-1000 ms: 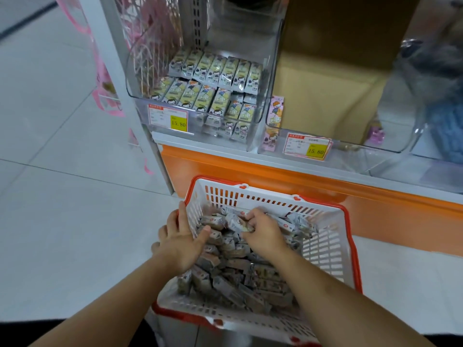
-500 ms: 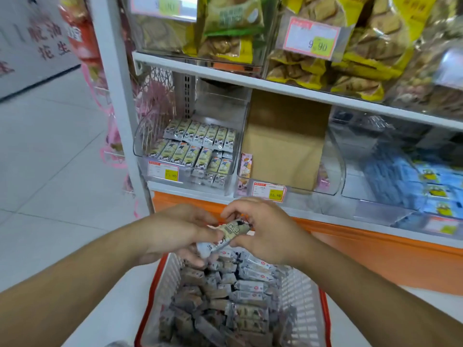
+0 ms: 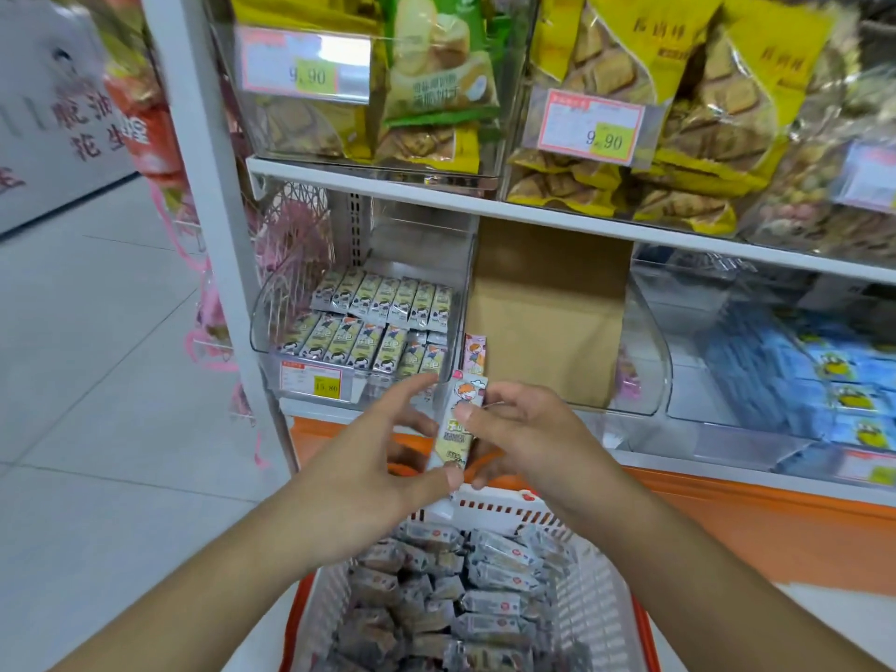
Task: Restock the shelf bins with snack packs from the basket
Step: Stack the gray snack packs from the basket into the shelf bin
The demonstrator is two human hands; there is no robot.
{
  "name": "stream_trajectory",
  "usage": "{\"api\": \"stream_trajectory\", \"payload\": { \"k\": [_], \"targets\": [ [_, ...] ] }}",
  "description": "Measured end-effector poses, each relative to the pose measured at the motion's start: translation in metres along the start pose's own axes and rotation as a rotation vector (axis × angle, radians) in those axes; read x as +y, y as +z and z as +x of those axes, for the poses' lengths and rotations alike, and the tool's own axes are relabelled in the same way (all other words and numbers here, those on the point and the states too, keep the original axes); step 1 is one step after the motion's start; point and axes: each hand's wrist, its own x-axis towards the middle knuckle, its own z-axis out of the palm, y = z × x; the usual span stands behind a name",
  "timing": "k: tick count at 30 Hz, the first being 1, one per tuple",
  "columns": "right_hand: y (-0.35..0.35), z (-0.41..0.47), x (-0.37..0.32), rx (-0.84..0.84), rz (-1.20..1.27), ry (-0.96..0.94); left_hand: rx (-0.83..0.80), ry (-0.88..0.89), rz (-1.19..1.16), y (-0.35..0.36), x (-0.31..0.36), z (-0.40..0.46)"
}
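Between both hands I hold one cream-coloured snack pack [image 3: 458, 424] upright, above the far rim of the basket [image 3: 489, 509]. My right hand [image 3: 526, 434] pinches its right edge with thumb in front. My left hand [image 3: 373, 458] holds its lower end with the thumb, fingers spread behind. The white basket with red trim holds several grey-wrapped snack packs [image 3: 460, 599]. A clear shelf bin [image 3: 264, 341] just above and left of the hands has two rows of matching packs [image 3: 383, 322].
A second clear bin [image 3: 649, 361] to the right holds a brown cardboard piece [image 3: 548, 308] and a few pink packs. Blue packs [image 3: 834, 375] fill the bin further right. Bagged biscuits sit on the shelf above. A white upright post [image 3: 213, 211] stands at left, tiled floor beyond.
Both hands have come up out of the basket with one pack and turned it upright, nearer the shelf bin. The view has tilted up toward the shelves.
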Motion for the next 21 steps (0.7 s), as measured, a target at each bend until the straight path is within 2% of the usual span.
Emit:
{"api": "stream_trajectory", "payload": {
  "k": [3,6,18,21],
  "targets": [
    [0.005,0.005,-0.001,-0.039,-0.055,-0.008,-0.084,0.047,0.179,-0.013,0.005,0.003],
    [0.011,0.008,0.001,-0.051,-0.074,-0.026,-0.155,0.039,0.222,-0.022,0.007,0.009],
    [0.016,0.034,-0.014,-0.053,-0.100,-0.021,-0.163,0.054,0.358,-0.051,0.005,0.039],
    [0.009,0.045,-0.024,0.086,-0.326,-0.097,-0.066,0.080,0.518,-0.060,0.009,0.053]
  ]
}}
